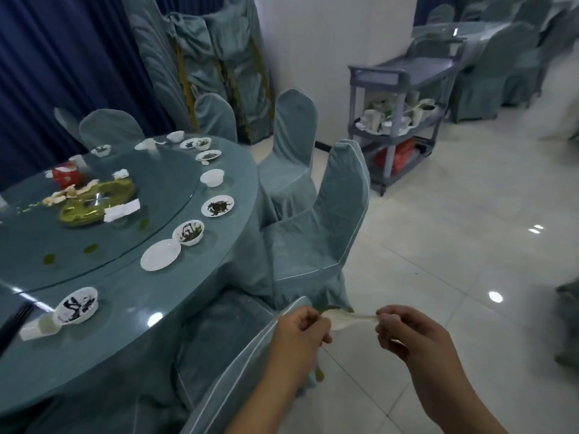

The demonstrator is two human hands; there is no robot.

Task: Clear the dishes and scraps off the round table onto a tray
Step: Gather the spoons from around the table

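Both hands were held in front of the body, off the table and above the tiled floor (pixel 454 245). The left hand (pixel 300 330) had its fingers curled and pinched one end of a pale thin item (pixel 351 319). The right hand (pixel 404 333) pinched the other end in the same way. The item was stretched between them. Whether it was a glove, a wrapper or a utensil could not be told.

The round table (pixel 131 308) stood to the left and still carried its dishes. Near its front edge sat a white bowl (pixel 76 305) streaked with dark residue, with a white paper cup (pixel 47 324) just beside it and dark chopsticks (pixel 15 321) further left. Along the right rim lay an empty white plate (pixel 160 254), touching a bowl of dark scraps (pixel 188 233). Beyond these were a saucer with scraps (pixel 217 206) and an empty white cup (pixel 212 177). More small dishes lined the far rim; their contents were too blurred to name.

On the glass turntable (pixel 103 245) stood a green and gold centrepiece (pixel 94 202), a red box (pixel 65 175) and scattered scraps.

Covered chairs (pixel 313 245) stood against the table. A grey service cart (pixel 404 120) stood well apart by the wall, its middle shelf loaded with white crockery.
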